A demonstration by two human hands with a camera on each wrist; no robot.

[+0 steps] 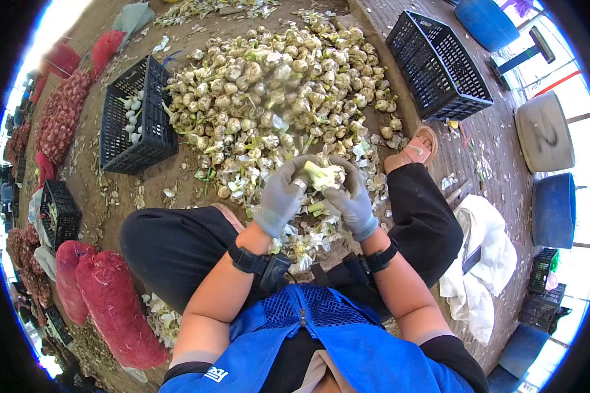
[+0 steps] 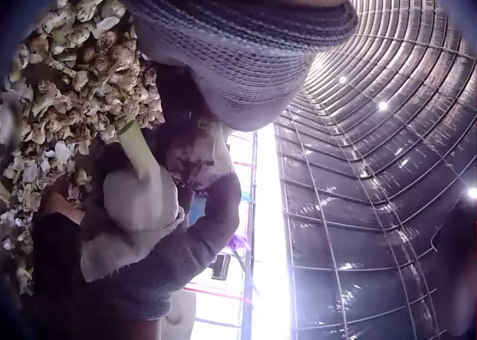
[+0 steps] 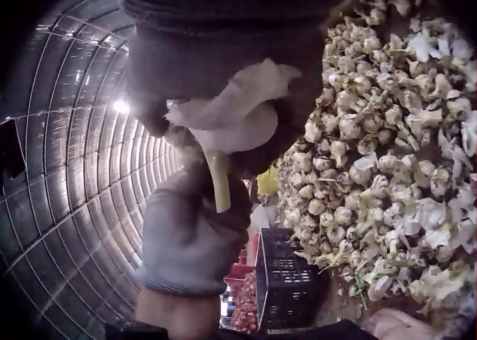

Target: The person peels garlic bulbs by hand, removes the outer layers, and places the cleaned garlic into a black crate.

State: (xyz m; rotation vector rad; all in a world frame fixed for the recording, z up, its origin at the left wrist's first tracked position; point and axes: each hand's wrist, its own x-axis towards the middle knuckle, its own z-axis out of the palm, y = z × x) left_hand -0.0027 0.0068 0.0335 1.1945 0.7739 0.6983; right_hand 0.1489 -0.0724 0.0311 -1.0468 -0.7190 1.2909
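Observation:
Both hands wear grey knit gloves and meet in front of the body, low over the near side of a large garlic heap. Between them is a pale garlic bulb with a short cut green stem, its skin partly loose in the right wrist view. My left hand grips it at the stem side, fingers curled. From the other side my right hand holds the bulb's round body, thumb in front and fingers behind. The bulb also shows in the left wrist view, stem pointing up.
A black crate with several white bulbs stands left of the heap. Another black crate is at the upper right. Red mesh sacks lie at left, a white cloth at right. Peeled skins litter the ground between the legs.

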